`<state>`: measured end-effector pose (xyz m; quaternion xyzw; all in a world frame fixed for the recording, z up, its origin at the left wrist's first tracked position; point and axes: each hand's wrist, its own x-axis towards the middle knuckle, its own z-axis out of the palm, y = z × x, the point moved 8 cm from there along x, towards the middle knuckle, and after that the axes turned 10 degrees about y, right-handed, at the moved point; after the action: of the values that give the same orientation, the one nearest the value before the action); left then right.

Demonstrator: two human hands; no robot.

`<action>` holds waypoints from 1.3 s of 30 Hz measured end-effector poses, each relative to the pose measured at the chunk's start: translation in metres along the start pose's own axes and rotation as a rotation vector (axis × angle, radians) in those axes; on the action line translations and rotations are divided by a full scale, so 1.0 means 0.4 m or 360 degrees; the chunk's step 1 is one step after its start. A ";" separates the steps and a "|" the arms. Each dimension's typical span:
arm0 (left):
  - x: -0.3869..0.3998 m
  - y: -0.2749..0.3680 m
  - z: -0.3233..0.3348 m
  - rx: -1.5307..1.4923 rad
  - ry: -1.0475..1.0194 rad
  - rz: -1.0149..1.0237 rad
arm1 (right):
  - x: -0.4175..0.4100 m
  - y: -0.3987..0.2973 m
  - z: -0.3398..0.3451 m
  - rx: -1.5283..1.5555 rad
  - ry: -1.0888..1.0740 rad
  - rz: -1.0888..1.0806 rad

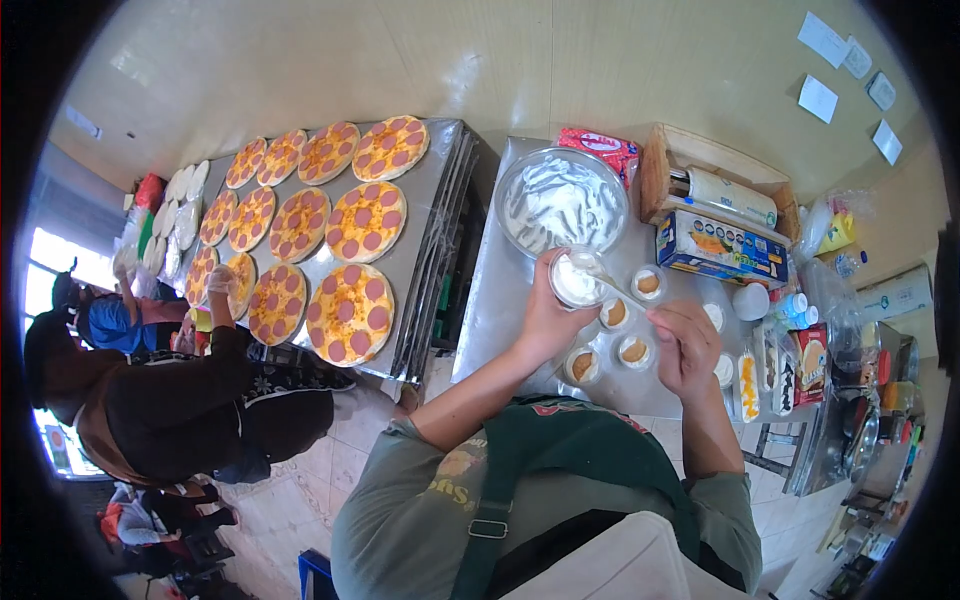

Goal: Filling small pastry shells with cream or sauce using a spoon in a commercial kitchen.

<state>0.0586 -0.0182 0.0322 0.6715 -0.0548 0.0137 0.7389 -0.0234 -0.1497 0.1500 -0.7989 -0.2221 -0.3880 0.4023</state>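
My left hand [553, 319] holds a clear plastic cup of white cream [576, 279], tilted so its open top faces me. Pinched in my right hand [688, 346] is a pale spoon or spatula [619, 289], its tip at the cream in the cup. Just beyond the cup sits a large metal bowl [561, 201], its inner wall smeared with white cream. Below and between my hands stand several small cups holding cream and a round brown biscuit, among them one cup [582, 366] near the table's front edge.
A steel table [480, 330] carries all this. At its right are a blue box [721, 247], a wooden holder [712, 161] with a film roll, bottles [795, 306] and filled trays [748, 386]. Leftward, stacked metal sheets hold sausage-topped pizzas [351, 315]; a co-worker [172, 405] reaches over them.
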 end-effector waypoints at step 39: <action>-0.039 0.027 0.002 0.0037 0.0177 0.0071 | 0.012 -0.070 -0.017 -0.0077 0.0044 -0.0075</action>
<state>0.0421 -0.0173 0.0415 0.6769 -0.0284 0.0681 0.7324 -0.0423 -0.1389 0.1696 -0.7976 -0.2258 -0.4137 0.3765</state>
